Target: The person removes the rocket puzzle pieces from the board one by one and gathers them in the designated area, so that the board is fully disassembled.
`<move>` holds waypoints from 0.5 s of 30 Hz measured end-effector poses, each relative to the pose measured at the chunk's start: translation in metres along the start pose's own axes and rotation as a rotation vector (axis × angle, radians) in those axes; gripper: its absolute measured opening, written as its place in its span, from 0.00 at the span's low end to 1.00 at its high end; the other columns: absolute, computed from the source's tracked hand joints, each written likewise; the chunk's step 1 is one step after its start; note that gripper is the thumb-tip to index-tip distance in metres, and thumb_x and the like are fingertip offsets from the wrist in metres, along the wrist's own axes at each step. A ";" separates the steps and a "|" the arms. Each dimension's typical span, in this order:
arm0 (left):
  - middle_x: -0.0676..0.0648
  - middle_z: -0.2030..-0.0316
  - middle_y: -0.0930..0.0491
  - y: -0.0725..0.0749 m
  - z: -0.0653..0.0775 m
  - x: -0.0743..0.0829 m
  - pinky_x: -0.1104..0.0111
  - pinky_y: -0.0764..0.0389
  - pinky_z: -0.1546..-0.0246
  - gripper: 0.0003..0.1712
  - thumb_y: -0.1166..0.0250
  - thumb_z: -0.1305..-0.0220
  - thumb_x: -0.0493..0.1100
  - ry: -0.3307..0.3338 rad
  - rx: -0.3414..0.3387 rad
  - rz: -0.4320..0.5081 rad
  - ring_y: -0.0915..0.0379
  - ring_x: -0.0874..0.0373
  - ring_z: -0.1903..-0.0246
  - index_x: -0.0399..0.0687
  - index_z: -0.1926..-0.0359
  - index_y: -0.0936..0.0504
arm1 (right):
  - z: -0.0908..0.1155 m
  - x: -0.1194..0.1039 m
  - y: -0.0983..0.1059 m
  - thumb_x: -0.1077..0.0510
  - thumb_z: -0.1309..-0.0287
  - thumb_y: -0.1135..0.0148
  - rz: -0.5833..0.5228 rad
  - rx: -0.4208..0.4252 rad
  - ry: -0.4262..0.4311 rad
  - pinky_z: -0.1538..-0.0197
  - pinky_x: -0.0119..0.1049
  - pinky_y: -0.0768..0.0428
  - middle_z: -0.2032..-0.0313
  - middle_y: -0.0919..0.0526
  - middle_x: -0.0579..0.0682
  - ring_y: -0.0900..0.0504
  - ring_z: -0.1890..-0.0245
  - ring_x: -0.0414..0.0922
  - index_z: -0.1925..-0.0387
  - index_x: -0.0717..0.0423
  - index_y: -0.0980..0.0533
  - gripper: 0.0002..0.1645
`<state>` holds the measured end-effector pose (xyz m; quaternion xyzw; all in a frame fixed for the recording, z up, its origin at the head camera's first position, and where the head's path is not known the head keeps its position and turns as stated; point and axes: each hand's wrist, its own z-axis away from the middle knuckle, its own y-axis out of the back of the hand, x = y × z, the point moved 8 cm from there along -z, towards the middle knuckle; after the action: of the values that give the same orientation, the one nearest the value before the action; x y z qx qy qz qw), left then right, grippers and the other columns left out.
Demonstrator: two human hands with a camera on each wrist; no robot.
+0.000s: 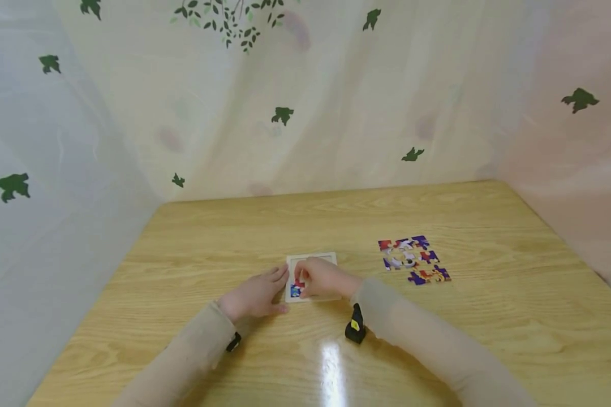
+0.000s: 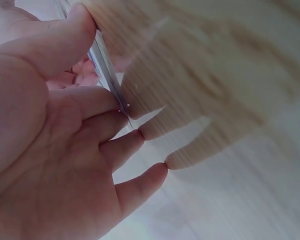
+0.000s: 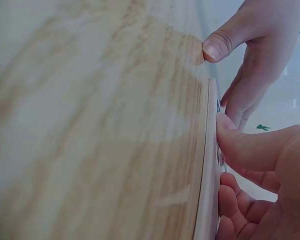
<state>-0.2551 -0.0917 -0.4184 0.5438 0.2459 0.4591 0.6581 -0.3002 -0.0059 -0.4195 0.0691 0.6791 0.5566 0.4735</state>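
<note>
A small white puzzle tray [image 1: 288, 298] lies flat on the table, with red and blue puzzle pieces [image 1: 295, 290] in its lower left corner. My left hand [image 1: 257, 293] rests at the tray's left side, fingers extended and the fingertips against its edge; the left wrist view has this hand [image 2: 65, 130] large, close to the tray's thin edge. Over the tray, my right hand [image 1: 326, 276] bends its thumb and index finger around a red puzzle piece [image 1: 299, 283], mostly hidden by the fingers. In the right wrist view, the right thumb [image 3: 250, 147] reaches over the tray's rim [image 3: 206, 170].
To the right of the tray, several loose puzzle pieces [image 1: 404, 261] in purple, red and white lie on the wooden table [image 1: 224, 226]. A pale curtain [image 1: 336, 141] with green leaf shapes hangs behind the table and along both sides.
</note>
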 end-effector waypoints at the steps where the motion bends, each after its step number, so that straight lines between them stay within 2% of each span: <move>1: 0.34 0.29 0.48 0.001 0.000 0.000 0.54 0.42 0.31 0.44 0.37 0.38 0.51 -0.001 0.002 0.000 0.51 0.40 0.30 0.30 0.31 0.44 | 0.000 -0.001 0.000 0.63 0.54 0.27 -0.003 0.002 0.005 0.58 0.37 0.27 0.69 0.25 0.48 0.29 0.67 0.42 0.64 0.55 0.25 0.16; 6: 0.34 0.29 0.48 0.002 0.001 0.001 0.54 0.43 0.31 0.44 0.37 0.38 0.51 0.005 0.003 -0.002 0.51 0.40 0.30 0.30 0.31 0.44 | 0.002 -0.006 0.001 0.67 0.54 0.29 -0.037 0.012 0.035 0.60 0.36 0.25 0.70 0.23 0.48 0.27 0.68 0.41 0.65 0.57 0.27 0.16; 15: 0.37 0.28 0.48 0.002 0.000 0.001 0.55 0.43 0.31 0.43 0.38 0.37 0.52 0.028 0.000 0.003 0.51 0.42 0.29 0.33 0.30 0.44 | 0.002 -0.002 0.003 0.67 0.55 0.29 -0.108 0.026 0.014 0.64 0.33 0.27 0.73 0.25 0.46 0.28 0.71 0.40 0.67 0.56 0.27 0.15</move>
<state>-0.2549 -0.0908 -0.4159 0.5378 0.2541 0.4675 0.6539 -0.2990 -0.0046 -0.4161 0.0347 0.6925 0.5217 0.4971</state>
